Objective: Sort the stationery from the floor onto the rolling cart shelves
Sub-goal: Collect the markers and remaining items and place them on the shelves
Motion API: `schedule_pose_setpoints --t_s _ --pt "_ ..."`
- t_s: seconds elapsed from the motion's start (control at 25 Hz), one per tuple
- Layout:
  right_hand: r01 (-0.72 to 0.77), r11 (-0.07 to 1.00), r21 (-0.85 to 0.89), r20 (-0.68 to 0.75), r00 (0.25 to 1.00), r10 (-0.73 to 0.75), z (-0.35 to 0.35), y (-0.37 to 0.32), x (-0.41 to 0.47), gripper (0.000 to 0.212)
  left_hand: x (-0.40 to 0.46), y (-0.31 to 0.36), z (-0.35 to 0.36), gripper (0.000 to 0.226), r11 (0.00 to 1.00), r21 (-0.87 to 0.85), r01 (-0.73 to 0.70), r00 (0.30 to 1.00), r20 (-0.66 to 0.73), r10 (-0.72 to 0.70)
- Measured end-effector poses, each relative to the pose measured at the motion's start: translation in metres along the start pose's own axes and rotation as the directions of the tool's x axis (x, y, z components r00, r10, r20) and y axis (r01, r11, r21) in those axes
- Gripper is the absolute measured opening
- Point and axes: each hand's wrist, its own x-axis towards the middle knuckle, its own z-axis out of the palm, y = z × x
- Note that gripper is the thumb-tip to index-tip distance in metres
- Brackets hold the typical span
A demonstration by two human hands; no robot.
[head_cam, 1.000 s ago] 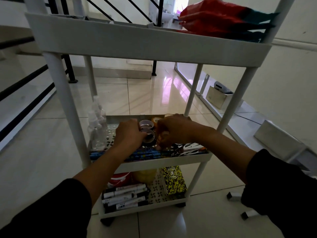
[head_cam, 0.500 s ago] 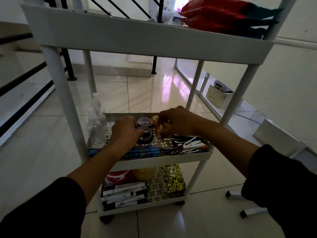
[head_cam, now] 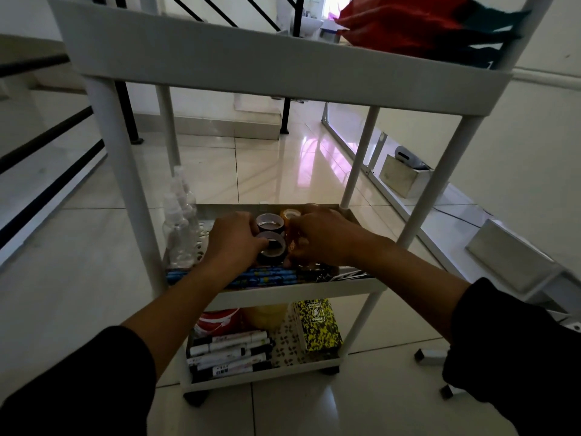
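Observation:
A white rolling cart stands in front of me, and both hands reach into its middle shelf (head_cam: 298,292). My left hand (head_cam: 234,243) curls round the nearer of two dark tape rolls (head_cam: 273,247); the other dark roll (head_cam: 269,223) stands just behind it. My right hand (head_cam: 320,237) grips an amber tape roll (head_cam: 292,239) beside them. A further orange roll (head_cam: 288,214) sits at the back. Blue patterned pencils (head_cam: 267,278) lie along the shelf's front edge.
Clear spray bottles (head_cam: 179,234) stand at the shelf's left. The bottom shelf holds markers (head_cam: 229,354) and a yellow-black notebook (head_cam: 317,325). Red and teal bags (head_cam: 408,26) lie on the top shelf (head_cam: 251,58). Small items (head_cam: 429,355) lie on the floor right, near metal boxes (head_cam: 515,262).
Both hands have stayed at the tape rolls. My right hand lifted back a little, then came down again close against the rolls. My left hand has kept its hold.

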Motion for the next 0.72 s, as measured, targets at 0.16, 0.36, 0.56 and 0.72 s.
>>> schedule_pose_setpoints --t_s 0.16,0.36,0.56,0.72 --pt "0.037 0.998 -0.045 -0.022 0.999 -0.038 0.003 -0.001 0.0 0.042 0.006 -0.004 -0.003 0.017 0.992 -0.125 0.022 0.999 0.039 -0.017" --pt "0.063 0.998 -0.016 0.016 0.998 -0.062 -0.001 0.0 -0.005 0.041 0.004 0.002 -0.006 0.015 0.983 -0.181 0.026 0.999 0.03 -0.021" --pt "0.08 0.996 -0.033 0.044 0.996 -0.078 -0.008 0.001 -0.004 0.037 0.006 0.005 -0.014 0.015 0.972 -0.17 0.163 0.957 0.268 -0.113" --pt "0.059 0.998 -0.004 0.035 0.998 -0.059 -0.005 0.003 -0.002 0.036 0.012 0.0 -0.006 0.025 0.965 -0.152 0.212 0.952 0.256 -0.169"
